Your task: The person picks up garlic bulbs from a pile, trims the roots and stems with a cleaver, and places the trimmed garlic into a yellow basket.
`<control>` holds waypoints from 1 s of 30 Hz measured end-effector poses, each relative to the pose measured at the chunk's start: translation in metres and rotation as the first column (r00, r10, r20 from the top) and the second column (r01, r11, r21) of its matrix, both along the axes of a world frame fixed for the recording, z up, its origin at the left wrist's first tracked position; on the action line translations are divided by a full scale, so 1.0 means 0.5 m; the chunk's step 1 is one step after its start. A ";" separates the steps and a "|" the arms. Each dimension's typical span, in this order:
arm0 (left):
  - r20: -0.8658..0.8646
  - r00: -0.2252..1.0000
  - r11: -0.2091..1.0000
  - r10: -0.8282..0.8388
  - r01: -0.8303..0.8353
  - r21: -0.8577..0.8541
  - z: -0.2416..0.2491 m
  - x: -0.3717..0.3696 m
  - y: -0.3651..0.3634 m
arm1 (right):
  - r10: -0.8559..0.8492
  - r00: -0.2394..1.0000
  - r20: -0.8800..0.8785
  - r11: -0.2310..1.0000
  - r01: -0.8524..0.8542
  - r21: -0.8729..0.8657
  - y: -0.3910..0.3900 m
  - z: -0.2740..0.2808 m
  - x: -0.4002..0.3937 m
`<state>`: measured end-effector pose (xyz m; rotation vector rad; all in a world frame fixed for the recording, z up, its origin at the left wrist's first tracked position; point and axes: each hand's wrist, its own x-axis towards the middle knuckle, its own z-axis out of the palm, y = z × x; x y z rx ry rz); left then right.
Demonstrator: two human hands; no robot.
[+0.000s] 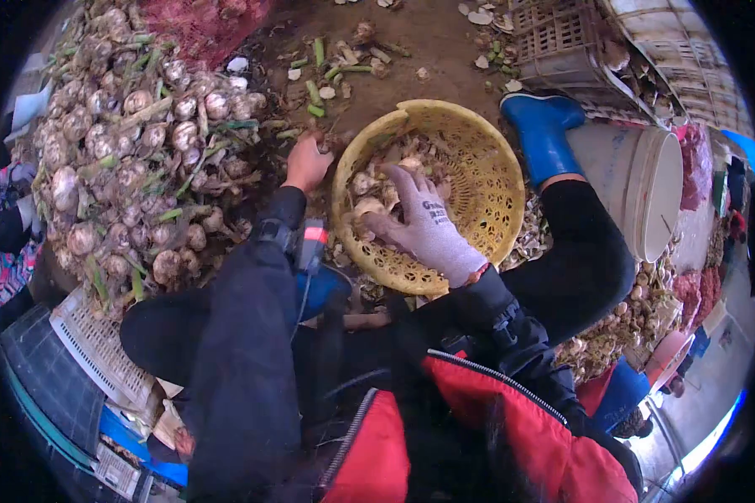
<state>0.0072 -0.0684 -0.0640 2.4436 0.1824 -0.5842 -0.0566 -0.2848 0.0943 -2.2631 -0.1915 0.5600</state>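
My right hand (428,222), in a pale grey work glove, reaches into a yellow plastic basket (499,180). Its thumb and fingers are spread over garlic bulbs (367,205) in the left part of the basket. Bare of any glove, my left hand (308,163) is low over the ground just left of the basket, beside the garlic pile. Its fingers are curled in, and I cannot make out what, if anything, is inside them. The large heap of garlic (151,168) with roots and green stems fills the left side.
Cut stems (319,52) and skins litter the brown ground ahead. A blue boot (545,134) stands right of the basket, near a white bucket (654,193) on its side. Plastic crates (554,38) are at upper right, a red mesh sack (205,25) at upper left.
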 end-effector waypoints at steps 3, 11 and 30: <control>0.072 0.984 0.987 0.162 -0.161 -0.022 -0.006 0.000 -0.003 | -0.064 0.991 -0.120 0.993 0.075 0.095 0.000 0.000 0.014; 0.458 0.889 0.916 -0.012 0.193 -0.352 0.321 -0.080 -0.053 | -0.123 0.842 -0.525 0.695 0.451 0.560 0.053 -0.005 0.019; 0.371 0.903 0.976 -0.217 0.211 0.058 0.359 -0.177 -0.018 | 0.097 0.960 -0.263 0.723 0.114 0.681 0.005 0.003 -0.013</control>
